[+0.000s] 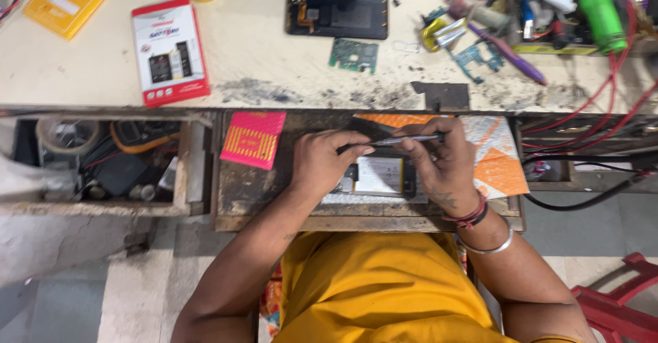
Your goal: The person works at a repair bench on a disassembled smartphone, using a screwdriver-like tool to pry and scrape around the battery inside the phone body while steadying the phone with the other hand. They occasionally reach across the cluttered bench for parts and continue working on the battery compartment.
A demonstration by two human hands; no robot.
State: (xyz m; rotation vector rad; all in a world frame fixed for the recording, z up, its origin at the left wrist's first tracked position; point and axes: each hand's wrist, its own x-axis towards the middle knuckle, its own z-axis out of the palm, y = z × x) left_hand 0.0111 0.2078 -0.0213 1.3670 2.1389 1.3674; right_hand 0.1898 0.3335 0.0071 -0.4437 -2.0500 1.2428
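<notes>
Opened phone point(379, 176) lying between both hands, left hand point(322, 161) and right hand point(442, 161) gripping a thin metal tool point(404, 139) above it

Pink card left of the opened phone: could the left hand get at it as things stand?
Probably yes. The pink card lies uncovered beside the left hand, nothing between them, though that hand now holds the metal tool.
</notes>
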